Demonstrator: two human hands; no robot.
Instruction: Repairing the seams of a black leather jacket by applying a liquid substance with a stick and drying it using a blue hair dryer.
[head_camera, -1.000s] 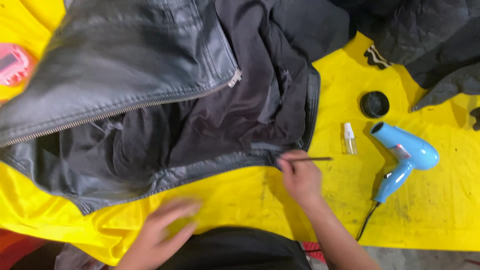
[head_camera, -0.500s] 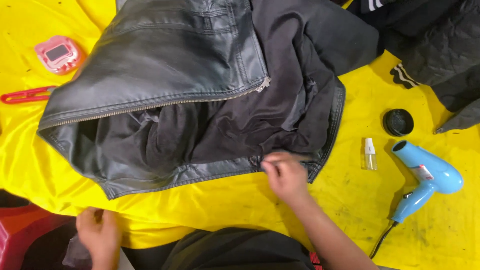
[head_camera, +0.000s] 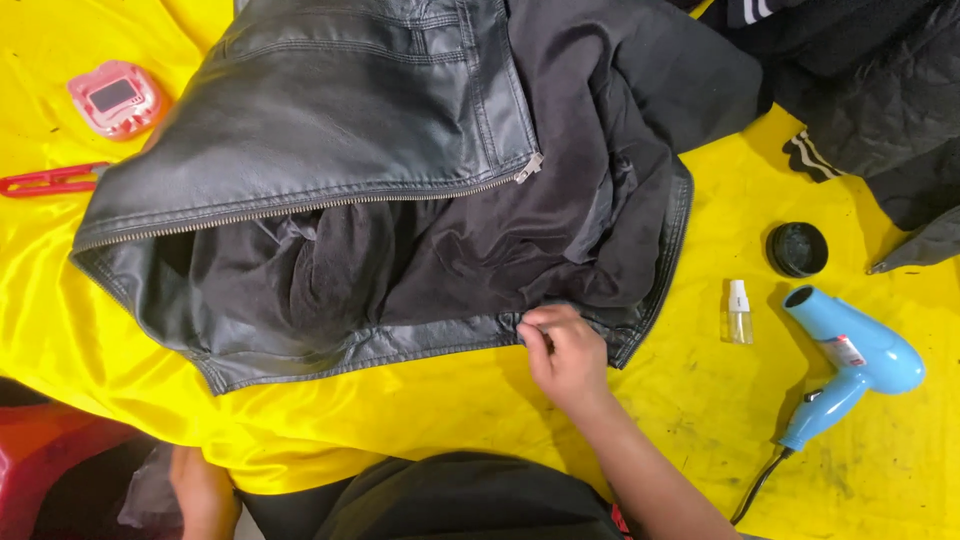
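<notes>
Since a second ago the left hand (head_camera: 203, 490) has drawn back off the yellow surface (head_camera: 420, 400) to the lower edge, resting on dark cloth, its grip hidden. The right hand (head_camera: 565, 352) has closed in on the hem of the black leather jacket (head_camera: 330, 150), fingers pinched there; the thin stick it held no longer shows, so the work looks confined to that hem. To the right lie a small clear spray bottle (head_camera: 739, 312), a round black tin (head_camera: 797, 249) and a blue hairdryer (head_camera: 850, 365); top left, a pink gadget (head_camera: 115, 98).
</notes>
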